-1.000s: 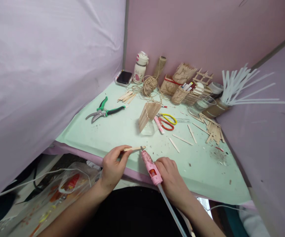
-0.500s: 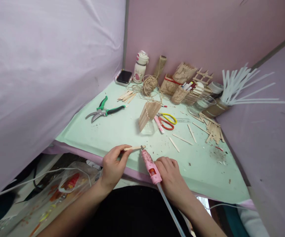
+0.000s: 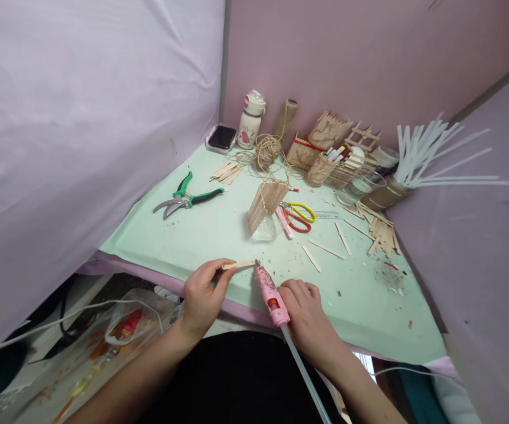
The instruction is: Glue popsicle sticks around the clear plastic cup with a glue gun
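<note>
Between the thumb and fingers of my left hand (image 3: 205, 292) is a pale wooden craft stick (image 3: 240, 265), held level above the table's front part. My right hand (image 3: 303, 309) is wrapped round a pink hot glue gun (image 3: 272, 297); its handle is hidden by the hand. The gun's metal nozzle meets the free right end of the stick, and a long clear glue stick (image 3: 303, 371) sticks out of its back. Just beyond my hands, a panel of joined craft sticks (image 3: 266, 203) leans up on a small clear dish (image 3: 265, 229).
Green-handled pruning shears (image 3: 188, 200) lie open at left. Scissors (image 3: 300, 215) and loose sticks (image 3: 311, 259) lie at right. Along the back stand a bottle (image 3: 250, 121), a phone (image 3: 222, 138), a twine ball (image 3: 267, 152), stick-built holders (image 3: 320, 169) and white glue sticks (image 3: 422, 153).
The glue gun has shifted slightly to the right, its nozzle sliding to the very end of the craft stick. My left hand has hardly moved.
</note>
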{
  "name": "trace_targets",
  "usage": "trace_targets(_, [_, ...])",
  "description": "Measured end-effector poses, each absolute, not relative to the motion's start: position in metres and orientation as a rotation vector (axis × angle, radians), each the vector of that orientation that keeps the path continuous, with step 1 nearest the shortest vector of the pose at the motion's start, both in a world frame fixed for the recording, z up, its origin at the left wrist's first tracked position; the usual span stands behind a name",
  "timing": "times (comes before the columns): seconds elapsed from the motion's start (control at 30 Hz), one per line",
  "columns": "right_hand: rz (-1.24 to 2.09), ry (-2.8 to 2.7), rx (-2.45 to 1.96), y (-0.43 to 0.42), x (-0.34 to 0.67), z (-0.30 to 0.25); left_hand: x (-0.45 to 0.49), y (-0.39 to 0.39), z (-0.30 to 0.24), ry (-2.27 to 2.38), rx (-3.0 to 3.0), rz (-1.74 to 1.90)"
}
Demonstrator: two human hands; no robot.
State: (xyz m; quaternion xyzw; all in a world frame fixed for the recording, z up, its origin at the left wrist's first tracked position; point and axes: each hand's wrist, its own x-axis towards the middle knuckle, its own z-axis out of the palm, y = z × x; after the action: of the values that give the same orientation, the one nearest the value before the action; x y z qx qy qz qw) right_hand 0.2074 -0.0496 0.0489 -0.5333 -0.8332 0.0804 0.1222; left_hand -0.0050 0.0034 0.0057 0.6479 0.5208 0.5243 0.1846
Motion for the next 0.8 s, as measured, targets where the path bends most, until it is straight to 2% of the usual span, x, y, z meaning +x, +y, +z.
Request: trace_targets(0.8, [0.287,-2.458,-1.513,-0.0475,0.2061,0.0522,-0.0045,0.0033,0.0032,1.43,1.814,1.507])
